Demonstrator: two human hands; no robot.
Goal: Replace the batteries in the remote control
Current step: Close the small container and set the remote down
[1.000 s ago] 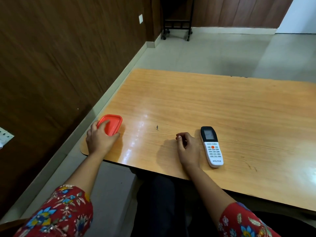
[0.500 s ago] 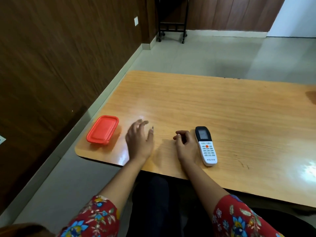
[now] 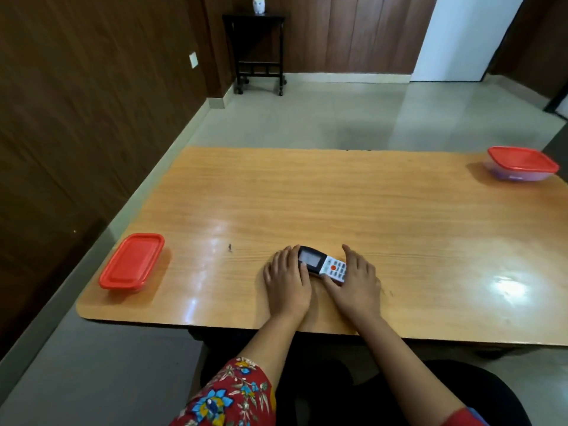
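Observation:
A white remote control (image 3: 322,264) with a black screen end and an orange button lies face up near the front of the wooden table (image 3: 338,204), turned crosswise with its screen end pointing left. My left hand (image 3: 287,279) rests at the screen end, fingers touching it. My right hand (image 3: 353,281) covers the button end, thumb in front of the remote and fingers curled behind it. Both hands grip the remote between them. No batteries are in sight.
A red-lidded container (image 3: 132,261) sits at the table's front left corner. A second red-lidded container (image 3: 522,162) stands at the far right edge. A dark side table (image 3: 258,53) with a small white pot stands by the far wall.
My left hand has moved right from the red container to the remote. My right hand has closed over the remote's button end. The remote has turned from lengthwise to crosswise.

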